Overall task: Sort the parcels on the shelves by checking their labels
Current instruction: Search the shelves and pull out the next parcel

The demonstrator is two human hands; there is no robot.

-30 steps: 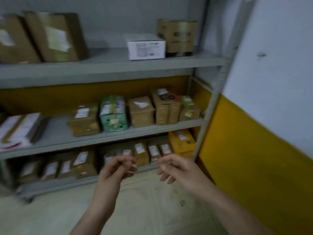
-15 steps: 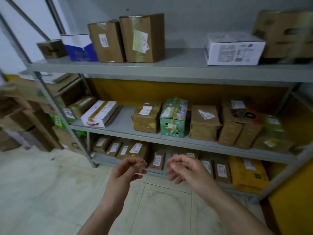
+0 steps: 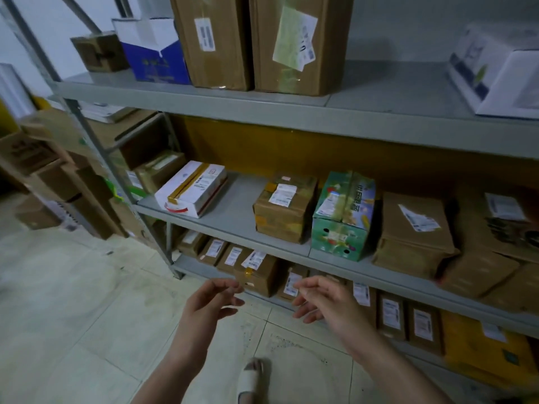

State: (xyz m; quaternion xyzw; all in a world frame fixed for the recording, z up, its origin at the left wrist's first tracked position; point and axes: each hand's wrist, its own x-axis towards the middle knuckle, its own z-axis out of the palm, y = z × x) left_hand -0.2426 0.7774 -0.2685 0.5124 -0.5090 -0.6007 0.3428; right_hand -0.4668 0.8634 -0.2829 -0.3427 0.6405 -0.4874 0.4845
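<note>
A grey metal shelf rack (image 3: 262, 110) holds labelled parcels on three levels. On the middle level lie a white box with tape (image 3: 191, 188), a brown taped box (image 3: 284, 207), a green printed box (image 3: 342, 217) and a brown parcel (image 3: 411, 231). Two tall brown cartons (image 3: 256, 39) stand on the top level. Small labelled boxes (image 3: 250, 268) line the bottom level. My left hand (image 3: 208, 304) and my right hand (image 3: 323, 301) hover side by side in front of the bottom level, fingers loosely curled, holding nothing and touching no parcel.
A blue and white box (image 3: 154, 52) and a small brown box (image 3: 99, 51) stand top left, a white box (image 3: 495, 74) top right. Stacked cartons (image 3: 58, 176) fill the neighbouring rack on the left. A yellow padded parcel (image 3: 484, 351) lies bottom right. My sandalled foot (image 3: 250, 380) stands on the tiled floor.
My view has swung left along the rack and moved closer. Both hands stay together in front of me, empty, in much the same pose.
</note>
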